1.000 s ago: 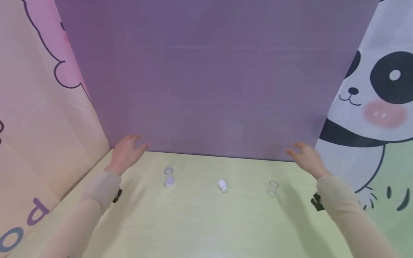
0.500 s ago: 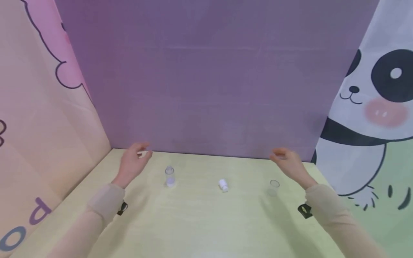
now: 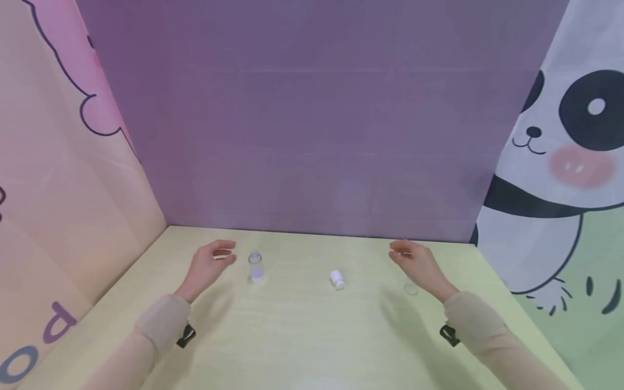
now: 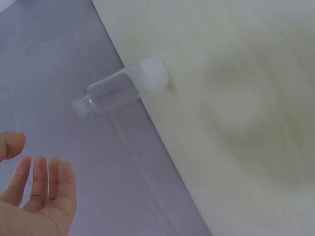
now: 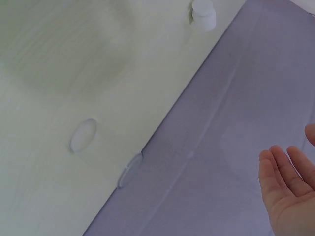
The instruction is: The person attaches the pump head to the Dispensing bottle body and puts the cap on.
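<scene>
Left of centre, a clear bottle [image 3: 255, 267] with a white bottom part stands upright on the table, its narrow neck up. My left hand [image 3: 207, 268] hovers just left of it, fingers loosely bent and holding nothing. The left wrist view has the same clear bottle [image 4: 118, 91] beyond the hand [image 4: 42, 196]. In the middle lies a small white bottle [image 3: 337, 279], its narrower end towards me. My right hand [image 3: 420, 268] is raised over the right side, fingers relaxed around nothing. It partly hides a clear cup [image 3: 411, 289], whose two round edges show in the right wrist view.
A pale wooden table [image 3: 297, 336] bears these things. Behind it hangs a purple cloth [image 3: 312, 135]. Printed cloths flank it, one pink [image 3: 68, 179] at the left and one with a panda [image 3: 541, 162] at the right. Dark wrist cameras [image 3: 186, 336] sit under both sleeves.
Both hands have come inwards and lower, the left nearer the clear bottle, the right across in front of the clear cup. Their fingers are a little more gathered. The objects have stayed put.
</scene>
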Action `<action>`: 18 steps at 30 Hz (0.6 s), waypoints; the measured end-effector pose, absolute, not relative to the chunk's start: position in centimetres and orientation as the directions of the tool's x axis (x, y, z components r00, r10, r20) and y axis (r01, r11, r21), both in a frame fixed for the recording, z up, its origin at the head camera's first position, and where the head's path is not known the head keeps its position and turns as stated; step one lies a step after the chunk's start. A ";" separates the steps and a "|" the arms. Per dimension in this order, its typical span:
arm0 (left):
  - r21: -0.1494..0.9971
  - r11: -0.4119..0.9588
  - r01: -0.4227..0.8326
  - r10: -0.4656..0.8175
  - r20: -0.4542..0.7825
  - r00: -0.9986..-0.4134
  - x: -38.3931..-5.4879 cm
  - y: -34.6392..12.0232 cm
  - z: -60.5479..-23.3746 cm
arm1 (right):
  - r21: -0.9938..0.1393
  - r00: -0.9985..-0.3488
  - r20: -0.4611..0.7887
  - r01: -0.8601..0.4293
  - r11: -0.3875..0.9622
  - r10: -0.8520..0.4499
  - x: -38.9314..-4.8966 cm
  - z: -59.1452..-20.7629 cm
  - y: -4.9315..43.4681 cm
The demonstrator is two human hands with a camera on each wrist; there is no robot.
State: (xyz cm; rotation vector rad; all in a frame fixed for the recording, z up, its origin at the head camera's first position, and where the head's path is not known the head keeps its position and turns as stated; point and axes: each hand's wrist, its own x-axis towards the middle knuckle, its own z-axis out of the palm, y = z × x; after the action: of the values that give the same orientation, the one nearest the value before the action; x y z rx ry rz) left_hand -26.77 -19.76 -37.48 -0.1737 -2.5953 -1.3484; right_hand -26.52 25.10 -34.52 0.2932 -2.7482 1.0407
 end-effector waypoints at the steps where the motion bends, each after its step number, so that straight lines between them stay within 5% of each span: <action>1: 0.804 0.567 0.181 0.004 0.218 -0.976 -26.7 -19.7 -37.6 | -0.630 -0.961 0.250 -0.255 0.734 -0.120 -26.5 -34.7 24.9; 18: 0.805 0.589 0.069 0.068 0.035 -0.997 -26.9 -19.3 -40.4 | -0.659 -0.970 0.173 -0.241 0.713 -0.168 -26.7 -37.2 22.5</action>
State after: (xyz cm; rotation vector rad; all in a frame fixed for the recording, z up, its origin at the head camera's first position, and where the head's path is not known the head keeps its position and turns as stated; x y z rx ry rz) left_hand -26.92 -19.30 -40.38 -0.1203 -2.7997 -1.4184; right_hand -26.72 22.49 -37.22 0.3371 -2.8136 1.1033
